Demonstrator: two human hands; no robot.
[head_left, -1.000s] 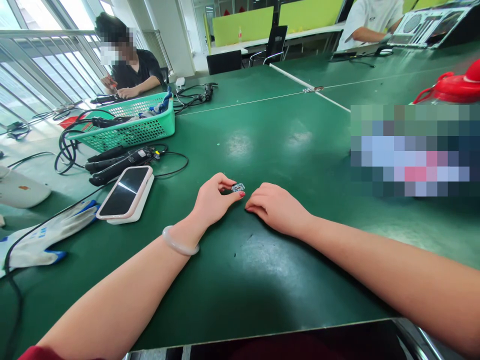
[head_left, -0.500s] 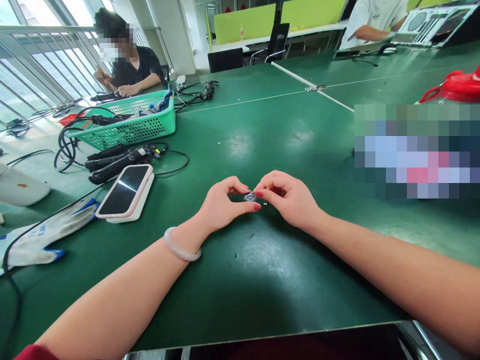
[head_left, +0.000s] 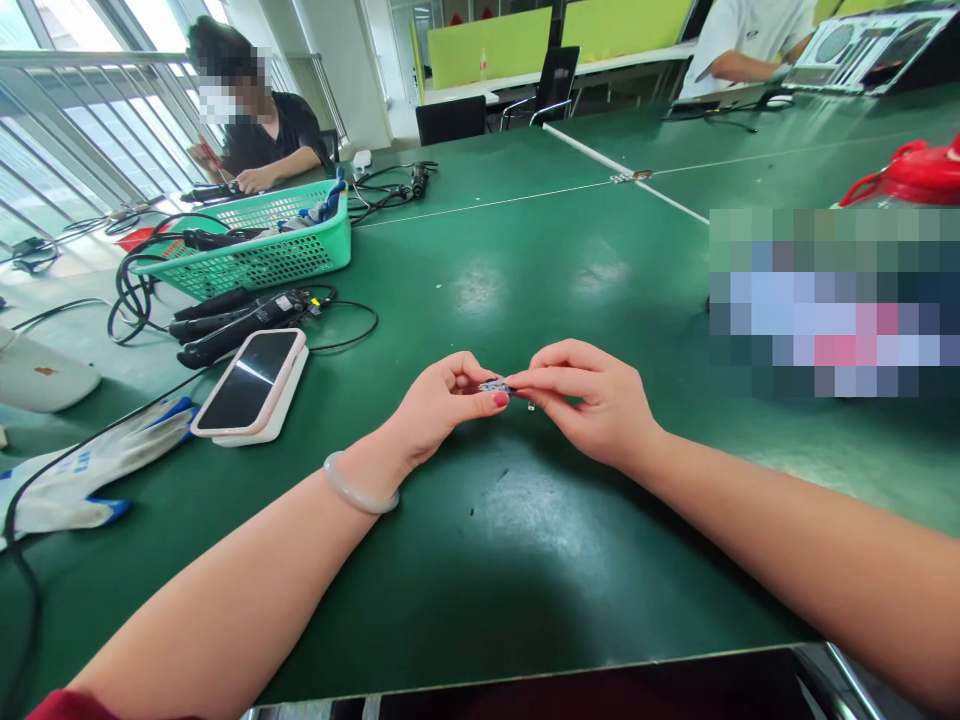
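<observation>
Just above the green table [head_left: 525, 280], my left hand [head_left: 442, 405] and my right hand [head_left: 592, 400] meet fingertip to fingertip. Both pinch a tiny flat metallic part [head_left: 495, 386], the left with thumb and forefinger, the right from the other side. The part lies nearly edge-on to me, and its details are too small to make out. A very small speck [head_left: 531, 406] shows just under the right fingertips. A pale bangle [head_left: 360, 485] circles my left wrist.
A phone on a white stand [head_left: 251, 385] and a white-and-blue glove [head_left: 82, 470] lie at the left. Behind them are black tools with cables [head_left: 232, 320] and a green basket [head_left: 255, 245]. A seated person [head_left: 255, 130] works at the far left. A red-lidded object [head_left: 911, 170] is at the right.
My right hand rose off the table and came over to the part held in my left hand. Both hands now pinch it, and it has turned flatter.
</observation>
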